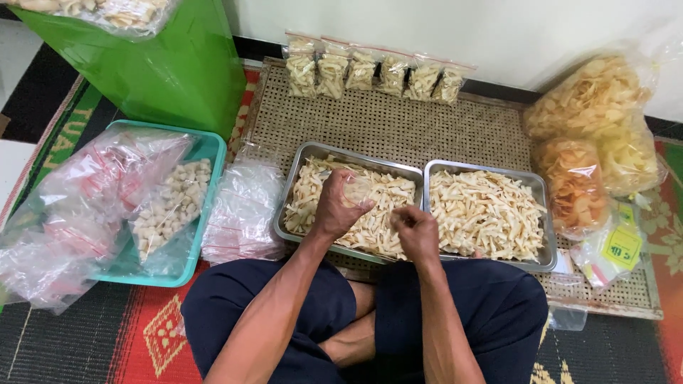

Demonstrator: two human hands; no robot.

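I sit cross-legged before two steel trays of pale stick-shaped snacks. My left hand (pixel 336 206) hovers over the left tray (pixel 294 183) and holds a small clear plastic bag (pixel 358 189) open. My right hand (pixel 416 231) is closed on a pinch of snack sticks above the gap between that tray and the right tray (pixel 542 186). A row of several filled, sealed small bags (pixel 373 71) stands at the far edge of the woven mat (pixel 398 124).
A stack of empty clear bags (pixel 242 206) lies left of the trays. A teal basket (pixel 213 153) holds bags of cube-shaped snacks. Large bags of chips (pixel 597 121) sit at the right, a green bin (pixel 163 64) at the back left, with a white wall behind.
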